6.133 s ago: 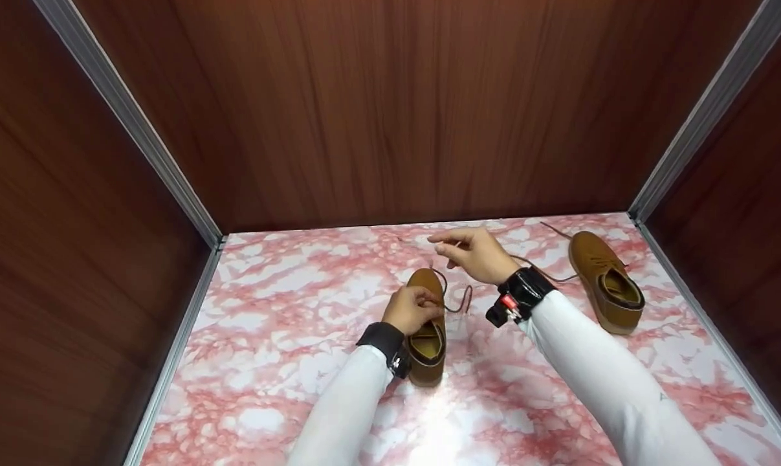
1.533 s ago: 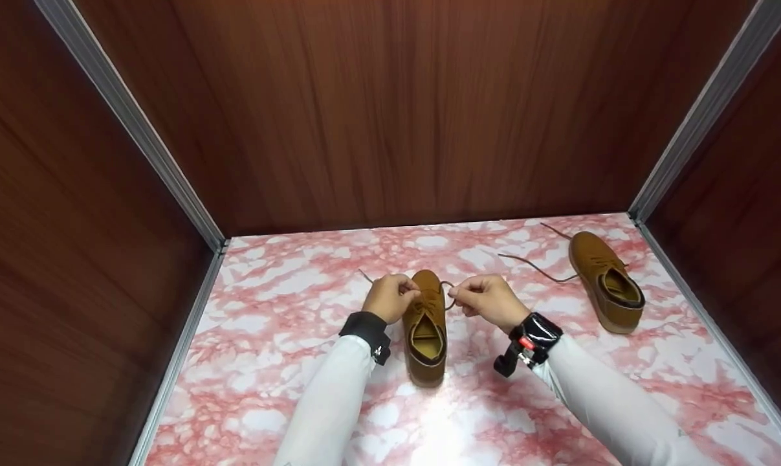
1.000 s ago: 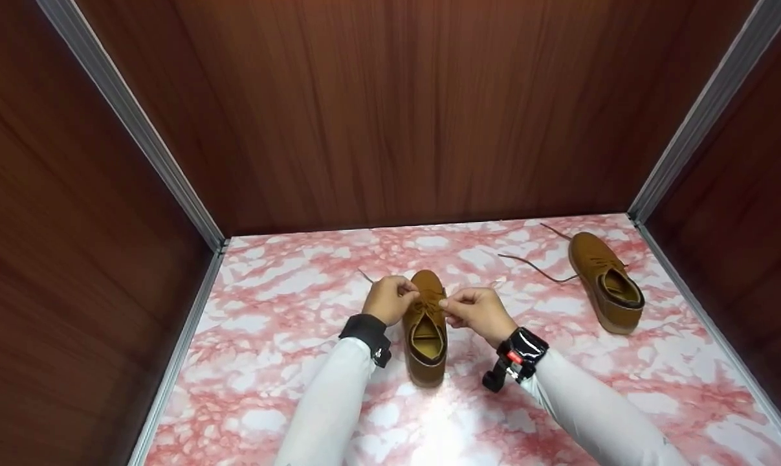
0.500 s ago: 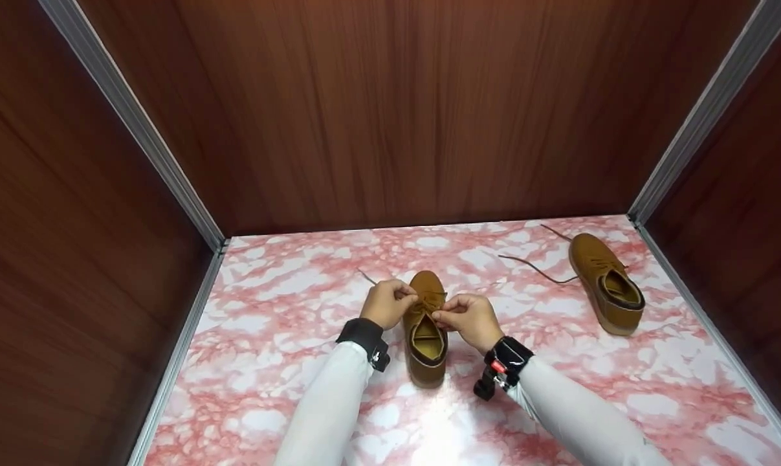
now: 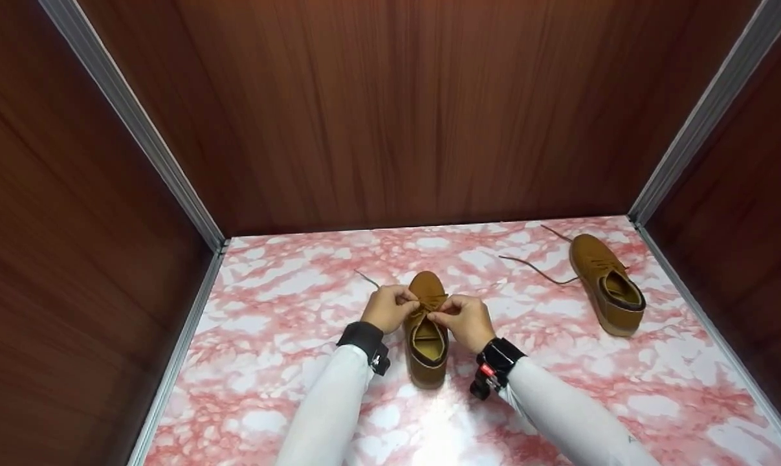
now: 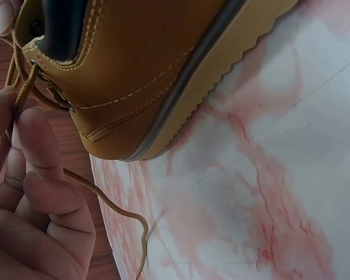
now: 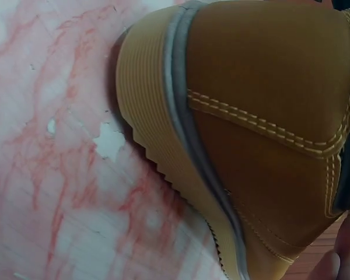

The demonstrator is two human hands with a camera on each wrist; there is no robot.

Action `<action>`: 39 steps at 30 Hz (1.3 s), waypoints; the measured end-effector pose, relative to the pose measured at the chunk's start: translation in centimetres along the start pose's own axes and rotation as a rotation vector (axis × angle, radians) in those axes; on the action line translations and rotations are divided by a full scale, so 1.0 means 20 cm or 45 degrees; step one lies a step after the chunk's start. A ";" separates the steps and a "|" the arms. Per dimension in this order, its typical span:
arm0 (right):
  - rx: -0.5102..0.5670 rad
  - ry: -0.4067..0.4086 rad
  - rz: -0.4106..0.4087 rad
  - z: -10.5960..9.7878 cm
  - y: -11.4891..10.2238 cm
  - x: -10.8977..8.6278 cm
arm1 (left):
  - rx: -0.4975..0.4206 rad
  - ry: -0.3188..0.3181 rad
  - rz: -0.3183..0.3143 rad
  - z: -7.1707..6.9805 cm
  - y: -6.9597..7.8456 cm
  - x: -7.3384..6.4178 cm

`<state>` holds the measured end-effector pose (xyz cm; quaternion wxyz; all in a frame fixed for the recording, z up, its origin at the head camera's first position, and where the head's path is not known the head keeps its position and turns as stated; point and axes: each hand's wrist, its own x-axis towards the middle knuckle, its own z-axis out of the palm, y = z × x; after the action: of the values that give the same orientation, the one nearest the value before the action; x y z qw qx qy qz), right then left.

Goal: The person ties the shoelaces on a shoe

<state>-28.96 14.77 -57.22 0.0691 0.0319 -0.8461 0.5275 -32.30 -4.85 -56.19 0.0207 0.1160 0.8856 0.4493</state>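
A tan lace-up shoe point(image 5: 427, 374) stands in front of me, toe pointing away. From its left, my left hand point(image 5: 387, 309) pinches a brown shoelace point(image 6: 114, 205) between thumb and fingers; the loose tail trails past the hand onto the surface. On the other side, my right hand point(image 5: 468, 323) pinches at the laces over the throat of the shoe, fingertips close to those of the left. In the right wrist view the shoe's heel and side point(image 7: 251, 140) fill most of the picture. Just a bit of that hand's fingers point(image 7: 349, 245) shows there, with their grip mostly hidden.
A matching tan shoe point(image 5: 597, 272) stands at the back right, its untied lace point(image 5: 536, 268) stretched out leftward. Both shoes are on a pink-and-white marbled surface point(image 5: 267, 362). Dark wood panels point(image 5: 390, 129) with grey metal corner strips point(image 5: 138, 129) enclose the back and sides.
Earlier my right hand was raised, away from the shoe. It has since picked up the right-hand lace and come in leftward to the throat. My left hand has stayed pinching beside the laces lately.
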 end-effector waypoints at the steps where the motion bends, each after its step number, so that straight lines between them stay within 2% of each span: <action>1: -0.003 -0.015 0.000 0.00 0.00 0.00 | 0.001 -0.004 0.001 0.00 0.00 0.00; 7: 0.009 -0.160 -0.022 -0.05 0.04 -0.01 | 0.030 -0.036 0.002 0.01 -0.02 -0.01; 10: -0.028 -0.212 -0.018 -0.10 0.07 -0.02 | 0.026 -0.048 -0.002 0.02 -0.03 -0.01; 13: -0.095 -0.247 0.047 -0.17 0.11 -0.01 | 0.018 -0.051 0.010 0.02 -0.04 -0.01; 18: -0.159 -0.273 0.141 -0.27 0.16 0.02 | 0.015 -0.053 0.035 0.03 -0.05 -0.01; 23: -0.192 -0.230 0.138 -0.32 0.16 0.08 | 0.027 -0.057 0.049 0.04 -0.06 -0.02; 27: -0.213 -0.200 0.121 -0.34 0.16 0.13 | 0.025 -0.066 0.065 0.04 -0.07 -0.02; 31: -0.141 -0.193 0.147 -0.32 0.16 0.18 | 0.021 -0.073 0.073 0.04 -0.07 -0.02; 35: -0.053 -0.231 0.197 -0.29 0.15 0.21 | 0.051 -0.058 0.106 0.04 -0.08 -0.03; 39: -0.027 -0.286 0.228 -0.25 0.12 0.23 | 0.126 -0.024 0.182 0.05 -0.08 -0.04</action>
<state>-33.33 20.43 -56.58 -0.0732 0.0144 -0.8535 0.5158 -31.73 -5.18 -58.09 -0.0089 0.1840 0.8960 0.4041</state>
